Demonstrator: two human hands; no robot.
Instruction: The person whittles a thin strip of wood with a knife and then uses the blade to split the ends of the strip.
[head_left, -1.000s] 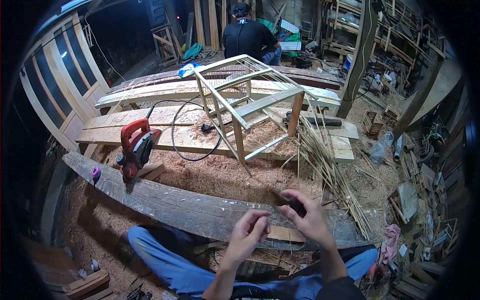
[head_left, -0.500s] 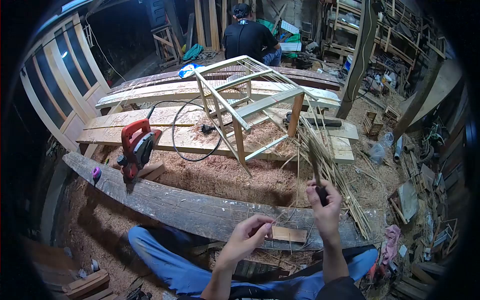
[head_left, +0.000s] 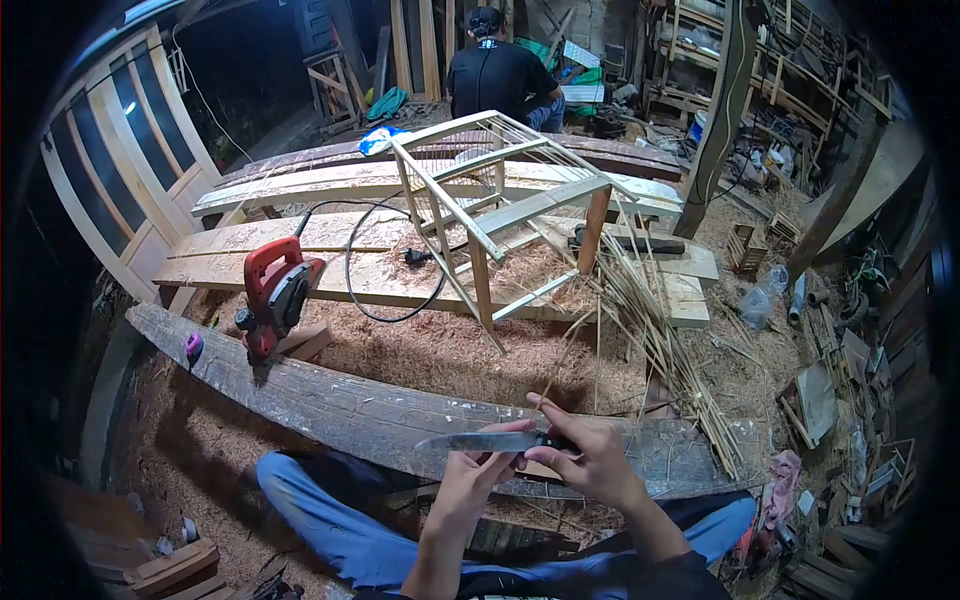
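Note:
In my right hand (head_left: 590, 460) is a knife (head_left: 475, 441), gripped by its dark handle. The blade lies nearly level and points left, passing over the fingers of my left hand (head_left: 472, 482). My left fingers are pinched close under the blade, beside the right hand. Between the hands a thin wooden strip (head_left: 546, 388) sticks up, touching the right index finger; its lower end is hidden by the fingers. Below both hands runs a worn grey plank (head_left: 400, 425).
A slatted wooden frame (head_left: 480, 245) stands on pale boards (head_left: 220, 262) ahead, with a bundle of thin strips (head_left: 665, 350) to its right. A red electric planer (head_left: 275, 295) and a purple object (head_left: 193, 345) rest at left. Another person (head_left: 495, 80) sits at the back, facing away.
My right hand has come down and left, turning the knife from upright to nearly level above the left hand. The left hand has shifted slightly left, and the hands are now together.

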